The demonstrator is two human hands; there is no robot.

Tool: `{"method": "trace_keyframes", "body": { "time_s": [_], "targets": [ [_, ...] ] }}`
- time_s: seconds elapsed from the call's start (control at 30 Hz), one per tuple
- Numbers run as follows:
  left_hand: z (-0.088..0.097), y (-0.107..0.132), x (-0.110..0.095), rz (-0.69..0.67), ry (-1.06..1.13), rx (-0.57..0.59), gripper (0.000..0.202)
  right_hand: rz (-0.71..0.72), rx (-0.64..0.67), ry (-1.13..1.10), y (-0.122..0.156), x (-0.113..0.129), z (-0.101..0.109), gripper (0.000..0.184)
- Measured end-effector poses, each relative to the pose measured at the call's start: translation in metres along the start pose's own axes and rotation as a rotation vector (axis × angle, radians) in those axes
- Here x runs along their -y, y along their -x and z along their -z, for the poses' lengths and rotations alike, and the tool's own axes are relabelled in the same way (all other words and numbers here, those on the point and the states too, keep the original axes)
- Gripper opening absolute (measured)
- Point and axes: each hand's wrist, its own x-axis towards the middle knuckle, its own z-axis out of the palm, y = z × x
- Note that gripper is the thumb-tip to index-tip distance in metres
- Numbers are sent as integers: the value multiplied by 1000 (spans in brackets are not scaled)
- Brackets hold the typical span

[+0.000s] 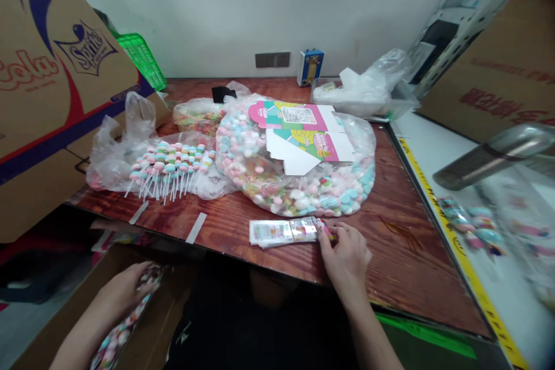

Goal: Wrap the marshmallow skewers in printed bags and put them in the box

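Observation:
My right hand (347,254) rests on the table with its thumb and fingers closed on the right end of a banded stack of printed clear plastic wrappers (273,232). Down at the lower left, my left hand (128,289) is closed around the top of a clear-wrapped pack of pastel candies (117,338), above an open cardboard box (160,324). Candy skewers (173,162) on white sticks lie on a plastic bag at the left of the table. Behind the wrappers sits a big clear bag of pastel candies (299,196), with a flattened colourful carton (299,130) on top.
A large printed carton (65,98) stands at the left, beside a green basket (141,58). At the back right is a clear tub (368,101) with plastic bags. A metal cylinder (489,156) and wrapped candies (472,222) lie beyond the yellow-taped edge (451,231).

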Motion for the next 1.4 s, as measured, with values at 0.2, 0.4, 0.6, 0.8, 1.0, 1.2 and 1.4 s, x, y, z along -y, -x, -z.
{"method": "trace_keyframes", "body": {
  "time_s": [0.2, 0.4, 0.6, 0.8, 1.0, 1.2, 1.4],
  "targets": [
    [-26, -12, -174, -714, 370, 4, 23, 54, -1, -130, -3, 12, -1, 28],
    [-85, -36, -257, -1068, 223, -142, 32, 72, -3, -175, 4, 20, 11, 22],
    [-98, -43, -259, -948, 296, -118, 24, -185, -240, -391, -3, 31, 46, 24],
    [-83, -15, -290, -653, 1175, 418, 38, -263, -161, -826, 3, 68, 64, 29],
    [-75, -14, -314, -122, 1954, 438, 27, -260, 84, -865, 18, 60, 57, 30],
    [-81, -24, -302, -49, 1845, 257, 31, -181, 252, -704, 19, 47, 51, 31],
    [-85, -29, -299, 71, 2015, 375, 40, -53, 239, -564, 26, 52, 53, 39]
  ]
}}
